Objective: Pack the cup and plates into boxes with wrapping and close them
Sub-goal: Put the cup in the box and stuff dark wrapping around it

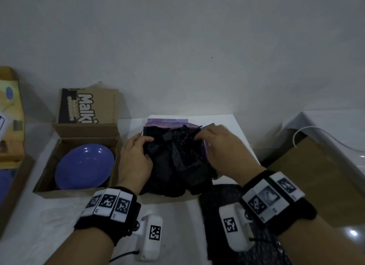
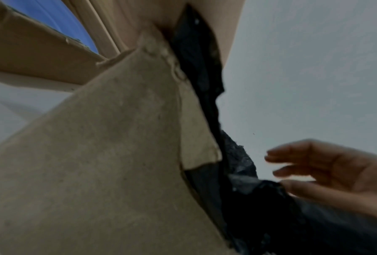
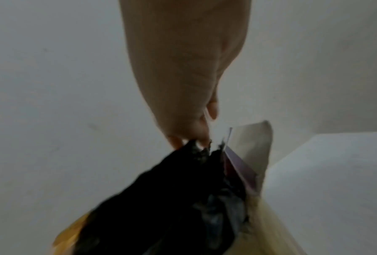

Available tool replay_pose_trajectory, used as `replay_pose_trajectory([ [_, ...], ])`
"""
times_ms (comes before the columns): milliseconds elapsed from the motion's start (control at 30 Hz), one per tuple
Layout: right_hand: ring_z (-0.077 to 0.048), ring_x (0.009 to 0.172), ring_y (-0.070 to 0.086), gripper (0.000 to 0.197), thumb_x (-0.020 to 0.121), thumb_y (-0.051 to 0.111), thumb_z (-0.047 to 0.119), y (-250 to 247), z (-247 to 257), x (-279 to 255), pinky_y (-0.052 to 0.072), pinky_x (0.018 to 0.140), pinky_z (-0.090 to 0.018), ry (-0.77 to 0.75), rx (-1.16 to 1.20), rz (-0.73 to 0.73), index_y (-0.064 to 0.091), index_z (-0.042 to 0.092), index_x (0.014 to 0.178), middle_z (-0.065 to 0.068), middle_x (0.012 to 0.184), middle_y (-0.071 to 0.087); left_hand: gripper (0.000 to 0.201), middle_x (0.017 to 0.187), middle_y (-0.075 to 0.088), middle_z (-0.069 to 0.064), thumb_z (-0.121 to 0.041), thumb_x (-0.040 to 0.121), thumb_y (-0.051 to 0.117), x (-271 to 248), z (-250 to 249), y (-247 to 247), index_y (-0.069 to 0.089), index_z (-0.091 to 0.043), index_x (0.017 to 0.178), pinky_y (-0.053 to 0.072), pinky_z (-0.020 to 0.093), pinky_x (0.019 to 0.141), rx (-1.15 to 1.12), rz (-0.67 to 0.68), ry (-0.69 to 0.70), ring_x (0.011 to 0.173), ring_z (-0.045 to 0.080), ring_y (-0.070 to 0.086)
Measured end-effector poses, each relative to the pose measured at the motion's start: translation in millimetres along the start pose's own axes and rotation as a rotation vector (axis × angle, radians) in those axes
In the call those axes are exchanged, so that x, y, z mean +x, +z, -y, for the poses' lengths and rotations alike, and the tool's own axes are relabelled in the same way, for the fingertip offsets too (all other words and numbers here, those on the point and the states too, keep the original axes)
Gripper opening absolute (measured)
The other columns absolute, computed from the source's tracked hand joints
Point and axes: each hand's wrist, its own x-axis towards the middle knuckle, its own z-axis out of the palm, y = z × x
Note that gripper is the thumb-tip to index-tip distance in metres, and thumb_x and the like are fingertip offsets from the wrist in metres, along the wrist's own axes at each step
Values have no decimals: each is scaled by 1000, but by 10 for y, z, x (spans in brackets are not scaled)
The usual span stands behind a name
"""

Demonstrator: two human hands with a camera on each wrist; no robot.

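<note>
A purple box [image 1: 167,123] stands mid-table, stuffed with crumpled black wrapping [image 1: 175,158]; what lies under the wrap is hidden. My left hand [image 1: 136,156] grips the wrapping at the box's left side, thumb on top. In the left wrist view the black wrapping [image 2: 205,77] is squeezed between the palm and a cardboard flap [image 2: 96,155]. My right hand [image 1: 221,148] rests on the wrap's right side with fingers [image 2: 314,165] stretched out; their tips touch the wrapping [image 3: 161,198] beside the purple flap [image 3: 240,169]. A blue plate [image 1: 85,166] lies unwrapped in an open cardboard box [image 1: 47,177] to the left.
The plate box's printed lid [image 1: 87,108] stands upright at the back. Another black wrapping sheet [image 1: 223,195] lies under my right wrist. A yellow-printed box [image 1: 9,116] sits at the far left, brown cardboard [image 1: 316,175] and a white cable [image 1: 296,134] at the right.
</note>
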Motion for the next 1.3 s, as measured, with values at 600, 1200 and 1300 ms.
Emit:
replay_pose_trajectory([
  [600,-31,119,47,94,71,65,46,504,257,315,-14,110,-61,-66,-607,507,15,16,145,-10,126,50,61,142,38,2,9,75,48,-27,-132,-78,50,-25,125,33,38,102,76,87,-35,121,30,39],
  [1200,-43,118,35,83,79,53,64,939,556,370,37,92,-50,186,-390,467,11,30,142,-20,144,19,65,142,41,1,7,78,47,-34,-124,-61,48,-27,133,35,40,103,53,50,-44,121,29,40],
  [1300,-41,122,35,92,71,60,67,824,494,478,37,96,-51,200,-310,566,10,36,142,-15,144,20,61,141,43,0,4,80,47,-35,-105,-47,49,-27,132,35,38,102,38,31,-32,119,28,41],
])
